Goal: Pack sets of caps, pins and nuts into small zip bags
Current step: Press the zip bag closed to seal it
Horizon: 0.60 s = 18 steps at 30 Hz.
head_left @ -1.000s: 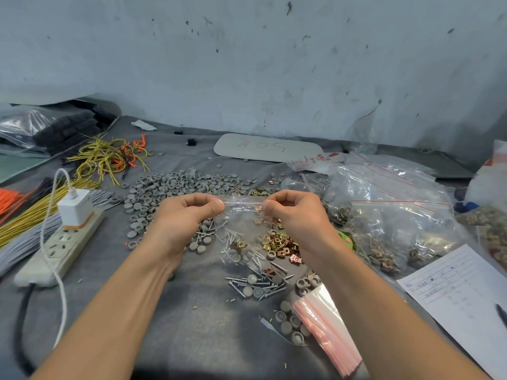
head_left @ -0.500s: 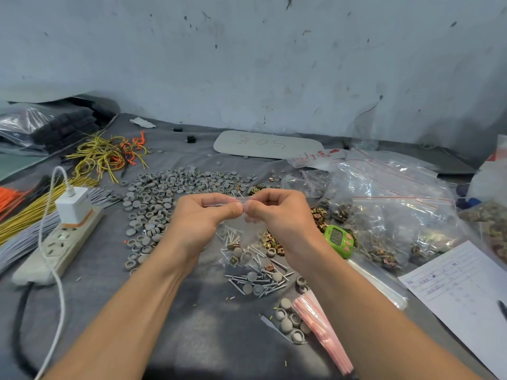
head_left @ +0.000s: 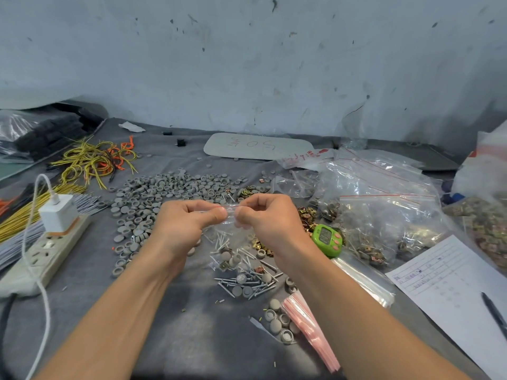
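Observation:
A small clear zip bag (head_left: 229,242) hangs above the table with pins, grey caps and a brass nut inside. My left hand (head_left: 186,223) and my right hand (head_left: 270,219) pinch its red-lined top edge, thumbs nearly touching in the middle. Under the bag lies a loose heap of pins (head_left: 248,285) mixed with a few caps. A wide pile of grey caps (head_left: 153,198) spreads behind my left hand. Brass nuts (head_left: 307,216) lie to the right of my right hand. A stack of empty zip bags (head_left: 310,327) with pink strips lies near the front.
A green timer (head_left: 327,239) sits right of my right wrist. Large clear bags of parts (head_left: 384,212) fill the right side, beside a paper form (head_left: 450,292) and a pen (head_left: 493,314). At left are a power strip (head_left: 41,256) with a charger and bundles of wire (head_left: 93,160).
My hands have come together along the bag's top edge, from its two corners to the middle. The bag hangs lower between my wrists, and the green timer has come into sight.

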Motion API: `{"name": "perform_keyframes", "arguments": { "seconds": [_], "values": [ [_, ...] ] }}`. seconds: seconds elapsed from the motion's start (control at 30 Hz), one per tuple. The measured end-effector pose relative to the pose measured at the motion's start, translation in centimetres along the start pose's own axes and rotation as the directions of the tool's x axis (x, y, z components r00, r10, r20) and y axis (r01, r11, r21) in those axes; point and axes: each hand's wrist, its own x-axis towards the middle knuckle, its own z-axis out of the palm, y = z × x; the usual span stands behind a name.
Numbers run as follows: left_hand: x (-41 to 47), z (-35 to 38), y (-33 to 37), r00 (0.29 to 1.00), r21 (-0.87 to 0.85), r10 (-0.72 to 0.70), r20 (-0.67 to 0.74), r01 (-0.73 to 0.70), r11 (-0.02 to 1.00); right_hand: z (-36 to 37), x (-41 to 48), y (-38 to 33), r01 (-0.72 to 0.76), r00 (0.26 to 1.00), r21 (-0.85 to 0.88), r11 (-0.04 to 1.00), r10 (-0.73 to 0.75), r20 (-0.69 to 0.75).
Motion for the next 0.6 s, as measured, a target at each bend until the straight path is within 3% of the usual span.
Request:
{"name": "perform_keyframes", "arguments": {
  "seconds": [0.27, 0.6],
  "values": [
    [0.5, -1.1, -0.1, 0.999, -0.048, -0.025, -0.021, 0.024, 0.999, -0.7, 0.4, 0.1, -0.071, 0.997, 0.046, 0.996, 0.072, -0.020],
    [0.8, -1.8, -0.4, 1.000, -0.074, -0.013, -0.014, 0.012, 0.997, -0.5, 0.4, -0.1, -0.027, 0.999, 0.033, 0.999, 0.028, -0.041]
  ]
}}
